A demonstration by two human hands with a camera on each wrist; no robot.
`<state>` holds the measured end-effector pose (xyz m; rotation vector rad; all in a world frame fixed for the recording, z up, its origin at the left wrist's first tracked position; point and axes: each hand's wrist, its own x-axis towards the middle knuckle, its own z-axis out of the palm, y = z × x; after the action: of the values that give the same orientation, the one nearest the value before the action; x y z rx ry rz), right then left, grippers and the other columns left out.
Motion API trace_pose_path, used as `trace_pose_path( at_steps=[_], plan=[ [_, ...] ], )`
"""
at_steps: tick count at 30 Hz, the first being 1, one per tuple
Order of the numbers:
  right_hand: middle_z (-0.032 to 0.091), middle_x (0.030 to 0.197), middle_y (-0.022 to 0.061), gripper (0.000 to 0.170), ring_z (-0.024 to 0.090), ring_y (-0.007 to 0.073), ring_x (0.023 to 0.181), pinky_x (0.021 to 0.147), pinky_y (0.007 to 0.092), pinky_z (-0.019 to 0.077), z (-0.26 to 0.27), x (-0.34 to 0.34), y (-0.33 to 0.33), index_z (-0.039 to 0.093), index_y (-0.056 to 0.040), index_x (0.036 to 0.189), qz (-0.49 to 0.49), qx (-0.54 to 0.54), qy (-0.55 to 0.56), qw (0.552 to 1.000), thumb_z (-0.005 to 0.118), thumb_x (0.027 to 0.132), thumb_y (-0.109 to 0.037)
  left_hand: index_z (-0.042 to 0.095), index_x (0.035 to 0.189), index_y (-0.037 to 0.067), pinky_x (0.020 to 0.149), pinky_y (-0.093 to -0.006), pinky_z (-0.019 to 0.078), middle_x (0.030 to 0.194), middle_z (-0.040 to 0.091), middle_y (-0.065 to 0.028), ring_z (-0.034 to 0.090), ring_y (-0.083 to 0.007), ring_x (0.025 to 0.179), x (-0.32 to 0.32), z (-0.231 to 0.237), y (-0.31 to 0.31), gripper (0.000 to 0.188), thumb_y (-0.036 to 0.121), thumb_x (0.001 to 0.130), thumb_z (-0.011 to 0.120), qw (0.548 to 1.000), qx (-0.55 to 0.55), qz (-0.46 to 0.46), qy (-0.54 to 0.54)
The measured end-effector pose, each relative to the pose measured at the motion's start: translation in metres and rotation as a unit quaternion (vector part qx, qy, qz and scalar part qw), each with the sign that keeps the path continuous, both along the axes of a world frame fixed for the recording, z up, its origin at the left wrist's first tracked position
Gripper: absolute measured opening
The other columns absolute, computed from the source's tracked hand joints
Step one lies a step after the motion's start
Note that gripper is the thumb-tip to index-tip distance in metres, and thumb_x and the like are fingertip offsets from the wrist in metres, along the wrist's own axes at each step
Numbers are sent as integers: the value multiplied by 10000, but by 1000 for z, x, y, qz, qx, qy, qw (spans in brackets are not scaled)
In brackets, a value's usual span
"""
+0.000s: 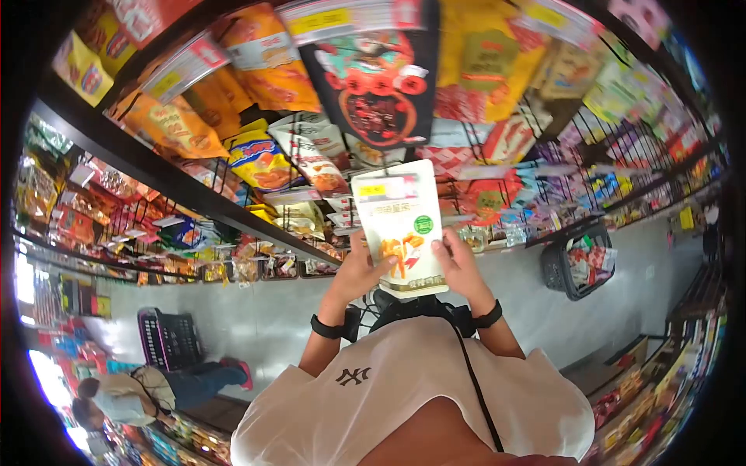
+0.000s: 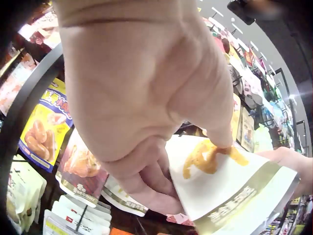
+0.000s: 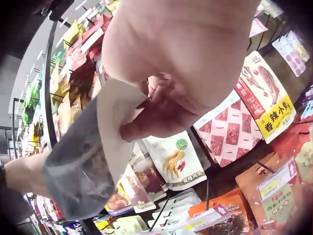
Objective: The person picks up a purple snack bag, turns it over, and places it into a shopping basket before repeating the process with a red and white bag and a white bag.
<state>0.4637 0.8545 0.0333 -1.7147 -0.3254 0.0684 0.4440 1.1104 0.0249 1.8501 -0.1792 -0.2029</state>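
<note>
A white snack pouch [image 1: 400, 225] with a green round mark and orange food pictured on it is held upright in front of the chest. The left hand [image 1: 359, 272] grips its left edge, thumb on the front, fingers behind. At the right edge the right hand [image 1: 460, 268] pinches it the same way. The left wrist view shows the left thumb over the pouch's printed front [image 2: 215, 171] and curled fingers at its side. In the right wrist view the pouch's back [image 3: 80, 161], partly clear, is seen beside the right hand [image 3: 181, 73].
Racks of hanging snack packets stand ahead, among them a black pouch [image 1: 377, 85] and a blue-yellow packet [image 1: 260, 155]. A dark basket with packets [image 1: 571, 268] is on the floor at the right, another basket [image 1: 167, 338] at the left near a person [image 1: 132, 396].
</note>
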Motion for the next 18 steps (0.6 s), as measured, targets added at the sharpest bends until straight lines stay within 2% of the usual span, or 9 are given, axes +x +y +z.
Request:
trace_pose_path(
  at_steps=[1, 5, 6, 7, 11, 14, 16, 17, 18],
  plan=[
    [662, 859, 138, 185, 651, 208, 756, 709, 362, 510, 3, -9, -5, 545, -16, 1141, -7, -7, 1, 1000, 556, 1070, -187, 461, 1455, -29, 902, -369, 557, 1467, 395, -160, 658, -251, 1125, -6, -7, -6, 679, 305, 956, 778, 1000, -3, 2, 12],
    [681, 899, 187, 215, 689, 317, 773, 705, 402, 519, -7, -48, -46, 527, -6, 1159, 1, -68, 2, 998, 562, 1066, -196, 390, 1395, -72, 813, -331, 577, 1290, 602, -213, 709, -217, 1006, -52, 6, -42, 707, 291, 944, 795, 998, 31, 27, 40],
    [686, 907, 190, 222, 695, 316, 778, 705, 403, 521, -9, -60, -59, 525, -3, 1168, 3, -51, 13, 999, 564, 1066, -197, 370, 1378, -80, 794, -327, 582, 1227, 656, -226, 721, -218, 975, -64, 14, -55, 717, 294, 941, 798, 998, 21, 32, 53],
    [691, 915, 192, 231, 702, 314, 784, 706, 404, 522, -11, -74, -72, 523, 0, 1176, 4, -35, 26, 999, 567, 1066, -198, 338, 1329, -76, 773, -316, 589, 1028, 734, -224, 739, -208, 931, -73, 6, -69, 720, 289, 929, 812, 1000, -4, 30, -1],
    [714, 927, 175, 257, 721, 225, 795, 688, 372, 530, -5, -132, -131, 530, 2, 1211, -23, 2, 55, 998, 584, 1063, -200, 347, 1321, -49, 849, -327, 586, 1096, 729, -213, 734, -215, 1003, -110, 21, -126, 672, 204, 919, 821, 997, 15, 10, 71],
    [725, 986, 141, 291, 702, 156, 819, 716, 327, 540, 1, -178, -175, 536, 3, 1240, -77, -5, 99, 992, 613, 1054, -207, 337, 1348, -85, 837, -351, 593, 1103, 734, -243, 751, -249, 1008, -123, 38, -184, 787, 253, 872, 866, 996, 60, -47, -52],
    [724, 1038, 114, 292, 677, 120, 852, 734, 298, 528, 20, -212, -209, 539, 0, 1249, -118, -64, 156, 979, 628, 1049, -193, 355, 1375, -57, 838, -355, 587, 1091, 742, -233, 755, -256, 992, -128, 46, -224, 764, 245, 880, 852, 992, 49, -107, -49],
    [704, 1164, 127, 399, 685, 168, 983, 844, 305, 534, 10, -230, -219, 516, 12, 1347, -139, 37, 144, 979, 604, 1062, -253, 365, 1377, -41, 836, -356, 586, 1090, 745, -224, 755, -251, 989, -130, 56, -244, 745, 240, 883, 847, 987, 55, -145, -45],
    [700, 1138, 125, 433, 682, 167, 962, 823, 303, 536, 7, -247, -228, 502, 6, 1367, -187, 35, 123, 974, 574, 1073, -303, 375, 1379, -24, 834, -356, 586, 1089, 747, -215, 756, -247, 985, -133, 67, -263, 728, 236, 885, 842, 980, 62, -184, -40]
  ],
)
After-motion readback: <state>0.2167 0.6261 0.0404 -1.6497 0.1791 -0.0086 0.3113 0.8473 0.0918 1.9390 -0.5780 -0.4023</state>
